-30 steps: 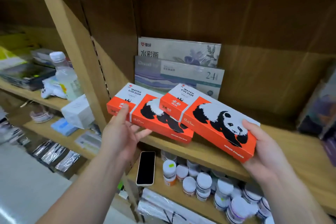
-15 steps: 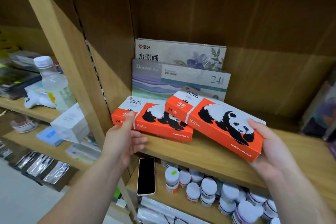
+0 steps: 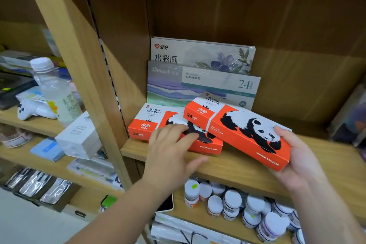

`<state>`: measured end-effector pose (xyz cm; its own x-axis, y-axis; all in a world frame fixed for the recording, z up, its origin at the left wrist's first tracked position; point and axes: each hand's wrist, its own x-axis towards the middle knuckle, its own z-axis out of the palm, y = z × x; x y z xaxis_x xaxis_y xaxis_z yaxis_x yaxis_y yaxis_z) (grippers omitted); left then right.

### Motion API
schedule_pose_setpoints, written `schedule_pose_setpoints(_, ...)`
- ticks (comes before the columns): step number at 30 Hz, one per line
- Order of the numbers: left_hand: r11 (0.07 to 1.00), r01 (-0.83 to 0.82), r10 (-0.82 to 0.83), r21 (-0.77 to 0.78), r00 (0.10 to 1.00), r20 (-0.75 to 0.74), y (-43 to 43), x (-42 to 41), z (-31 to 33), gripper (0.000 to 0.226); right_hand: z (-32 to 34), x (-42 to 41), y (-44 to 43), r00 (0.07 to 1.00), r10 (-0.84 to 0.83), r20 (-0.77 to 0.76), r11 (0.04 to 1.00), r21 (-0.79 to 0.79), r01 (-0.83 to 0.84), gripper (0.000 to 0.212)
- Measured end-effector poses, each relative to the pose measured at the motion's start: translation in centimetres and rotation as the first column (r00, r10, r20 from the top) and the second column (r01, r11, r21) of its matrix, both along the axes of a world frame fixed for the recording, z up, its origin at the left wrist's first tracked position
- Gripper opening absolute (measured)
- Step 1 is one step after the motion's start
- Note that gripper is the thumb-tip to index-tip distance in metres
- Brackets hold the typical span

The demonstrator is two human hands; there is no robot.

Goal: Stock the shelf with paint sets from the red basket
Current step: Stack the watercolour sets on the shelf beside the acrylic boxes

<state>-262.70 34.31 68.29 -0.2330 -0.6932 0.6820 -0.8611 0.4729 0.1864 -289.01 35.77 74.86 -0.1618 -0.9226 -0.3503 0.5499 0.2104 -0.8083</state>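
The left hand (image 3: 170, 152) has come off the left end of the first paint set (image 3: 147, 123) and now lies on top of it, fingers (image 3: 178, 128) nearly straight and spread over the panda picture, thumb out along the shelf's front edge, gripping nothing. This orange-and-white set lies flat at the left end of the shelf (image 3: 237, 166), close to the side panel. The second paint set (image 3: 247, 130) sits further in than before, tilted, its left end over the right end of the first; whether they touch is unclear. The right hand (image 3: 297, 160) holds this set by its near right end, thumb on top and fingers curled underneath.

At twelve o'clock from the sets, two larger watercolour boxes (image 3: 204, 85) stand against the back panel, one behind the other. At six o'clock, on the shelf below, white-lidded paint jars (image 3: 233, 202) crowd together, with a phone (image 3: 166, 204) at their left. At nine o'clock, in the next bay, stand a clear bottle (image 3: 57, 93) and a white carton (image 3: 79, 136).
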Motion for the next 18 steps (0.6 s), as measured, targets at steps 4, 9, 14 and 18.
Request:
schedule_pose_setpoints(4,0.999,0.035,-0.035,-0.010,0.999,-0.033,-2.8,1.3,-0.2,0.041,0.6,-0.4,0.2,1.000,-0.024,-0.020,1.000,-0.012,0.024,0.017)
schedule_pose_setpoints(9,0.987,0.147,-0.143,0.069,0.988,-0.052,-5.7,4.0,0.4,0.041,0.9,-1.3,0.7,0.999,-0.043,-0.022,0.999,-0.024,0.042,0.019)
schedule_pose_setpoints(14,0.968,0.224,-0.220,0.108,0.974,-0.049,-6.6,5.1,0.8,0.039,0.9,-1.3,0.6,0.999,-0.035,-0.039,0.999,-0.028,0.034,0.023)
schedule_pose_setpoints(18,0.976,0.205,-0.199,0.071,0.976,-0.091,-6.1,5.3,0.7,0.040,1.1,-0.4,-0.2,0.999,-0.013,-0.052,0.999,-0.031,0.011,0.022)
